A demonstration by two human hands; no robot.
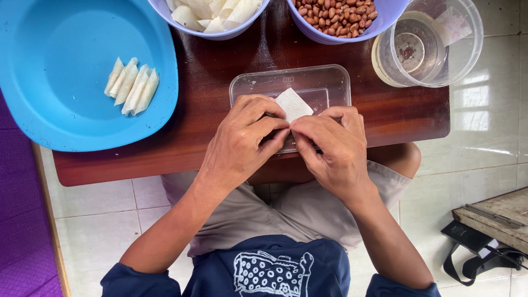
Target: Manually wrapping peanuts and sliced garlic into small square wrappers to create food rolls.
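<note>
1. Pinching: left hand and right hand meet fingertip to fingertip, both closed on a small white wrapper sheet.
2. Wrapper sheet sticks up and away from the fingertips, tilted like a diamond. Its lower corner is hidden between the thumbs and forefingers; the upper part is free.
3. Sheet sits over a clear rectangular plastic container, which lies directly under and behind both hands. Hands cover the container's near edge.
4. Container rests on a dark brown wooden table, close to its near edge.
5. Left of the hands: a large blue plate holding a row of folded white rolls, lined up side by side and touching. Well apart from the grip.
6. Far edge, behind the container: a lilac bowl of white wrappers on the left, and a lilac bowl of peanuts just beside it on the right.
7. Far right: a clear round tub, partly overhanging the table edge.
8. Below the table: person's knees in grey shorts, white tiled floor, a wooden board and a black strap at lower right.
</note>
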